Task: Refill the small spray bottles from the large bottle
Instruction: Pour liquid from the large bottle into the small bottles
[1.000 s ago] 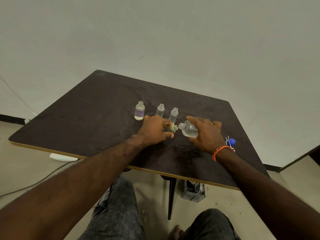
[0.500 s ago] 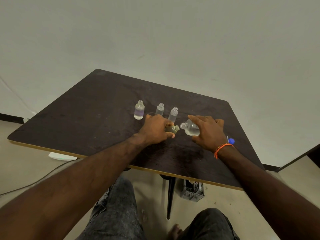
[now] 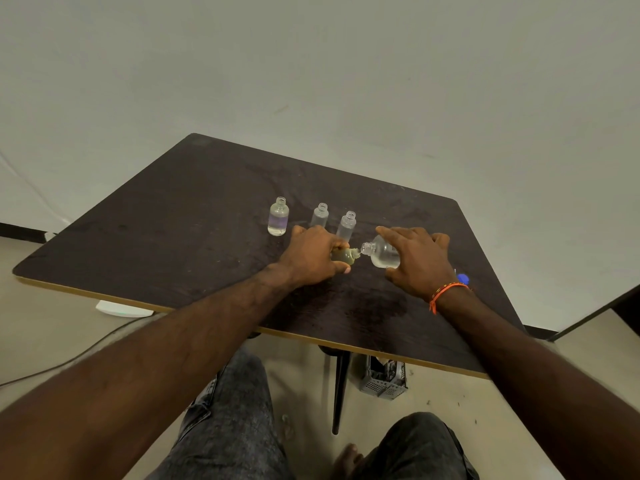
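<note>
Biggest risk rn: liquid is missing the neck and running onto the table (image 3: 194, 216). Both openings are narrow, they're meeting mouth-to-mouth w/ both bottles tilted, and neither is resting on anything, so a small wobble or too steep a tip is probably sending it over the fingers. Overfilling is another risk, since the left hand (image 3: 311, 256) is covering most of the small bottle (image 3: 346, 255) and the level is hard to read. An elbow could also be knocking the three open bottles (image 3: 320, 216) standing just beyond the left knuckles, uncapped.

Left fingers are curling tight round the small bottle; only its yellowish shoulder and neck are poking out past the fingertips, pointing right. Right hand (image 3: 417, 261) is gripping the large bottle (image 3: 381, 252): fingers spread over the top, thumb underneath, clear body showing ahead of the fingertips, mouth aimed left at the small neck. Can't tell if the mouths are touching or if liquid is flowing. A blue cap (image 3: 463, 279) is lying just behind the right wrist.
</note>
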The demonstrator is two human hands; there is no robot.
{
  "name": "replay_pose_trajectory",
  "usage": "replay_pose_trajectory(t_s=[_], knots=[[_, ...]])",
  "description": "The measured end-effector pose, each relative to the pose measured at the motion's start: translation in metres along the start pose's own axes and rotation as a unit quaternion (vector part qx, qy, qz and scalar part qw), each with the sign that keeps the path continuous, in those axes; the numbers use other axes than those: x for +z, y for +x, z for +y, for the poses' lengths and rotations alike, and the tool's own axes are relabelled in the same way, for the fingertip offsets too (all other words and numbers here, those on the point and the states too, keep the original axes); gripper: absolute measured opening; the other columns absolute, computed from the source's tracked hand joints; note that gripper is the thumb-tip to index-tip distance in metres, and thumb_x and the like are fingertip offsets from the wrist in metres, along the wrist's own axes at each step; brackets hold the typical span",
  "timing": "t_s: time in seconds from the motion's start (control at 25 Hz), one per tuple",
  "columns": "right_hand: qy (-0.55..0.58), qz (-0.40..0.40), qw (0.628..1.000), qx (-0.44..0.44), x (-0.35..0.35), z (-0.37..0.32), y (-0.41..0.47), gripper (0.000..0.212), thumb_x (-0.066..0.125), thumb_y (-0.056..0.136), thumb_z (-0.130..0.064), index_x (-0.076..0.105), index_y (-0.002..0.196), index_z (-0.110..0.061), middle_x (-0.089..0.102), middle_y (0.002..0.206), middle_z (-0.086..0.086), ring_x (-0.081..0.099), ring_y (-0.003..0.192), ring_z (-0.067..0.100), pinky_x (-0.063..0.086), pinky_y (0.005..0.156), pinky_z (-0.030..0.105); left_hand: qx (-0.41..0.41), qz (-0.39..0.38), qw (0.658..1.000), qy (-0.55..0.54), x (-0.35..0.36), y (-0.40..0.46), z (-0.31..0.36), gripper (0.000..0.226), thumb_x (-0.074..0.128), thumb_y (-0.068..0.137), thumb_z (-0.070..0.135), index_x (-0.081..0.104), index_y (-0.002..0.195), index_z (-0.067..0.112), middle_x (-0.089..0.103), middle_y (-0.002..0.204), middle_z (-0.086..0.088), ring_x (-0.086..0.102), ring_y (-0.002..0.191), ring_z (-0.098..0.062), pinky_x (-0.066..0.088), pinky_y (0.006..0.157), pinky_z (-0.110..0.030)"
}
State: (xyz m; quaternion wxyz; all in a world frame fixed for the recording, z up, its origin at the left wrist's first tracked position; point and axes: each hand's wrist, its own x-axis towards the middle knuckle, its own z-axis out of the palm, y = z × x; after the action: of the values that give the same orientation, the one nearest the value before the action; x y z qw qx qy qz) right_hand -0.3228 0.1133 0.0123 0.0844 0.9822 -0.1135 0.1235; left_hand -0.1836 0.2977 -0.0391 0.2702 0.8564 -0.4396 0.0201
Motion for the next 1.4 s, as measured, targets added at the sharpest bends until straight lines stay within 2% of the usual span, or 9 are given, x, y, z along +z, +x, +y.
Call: replay_pose_trajectory(t_s=[1.4], knots=[[-0.042, -0.004, 0.999, -0.004, -0.0089, 0.0035, 0.0005, 0.083, 0.074, 0.075, -0.038, 0.039, 0.150, -0.034, 0.052, 0.147, -0.007, 0.047, 0.129, 0.023, 0.028, 0.094, 0.046, -0.001, 0.003, 1.000, 0.001, 0.0011, -0.0002, 0.0000, 0.055, 0.081, 0.085, 0.052, 0.070, 0.134, 0.028, 0.075, 0.123, 0.007, 0.062, 0.121, -0.016, 0.033, 0.105, -0.044]])
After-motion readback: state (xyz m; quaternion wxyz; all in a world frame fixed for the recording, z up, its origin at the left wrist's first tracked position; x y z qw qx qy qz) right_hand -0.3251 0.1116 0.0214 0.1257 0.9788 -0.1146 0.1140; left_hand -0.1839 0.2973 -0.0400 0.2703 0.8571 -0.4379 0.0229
